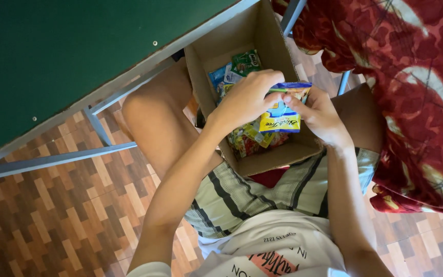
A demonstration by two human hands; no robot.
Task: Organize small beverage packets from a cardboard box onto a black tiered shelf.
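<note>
I see the left hand (244, 100) and the right hand (318, 114) both closed on a blue and yellow plastic snack packet (281, 114), fingers pinching its left and right edges. The packet hangs just above an open brown cardboard box (262, 31) that rests on the person's lap, with more small colourful sachets (239, 66) inside. On the far left is a green table (52, 56); on the right, a red patterned cloth (416, 92).
</note>
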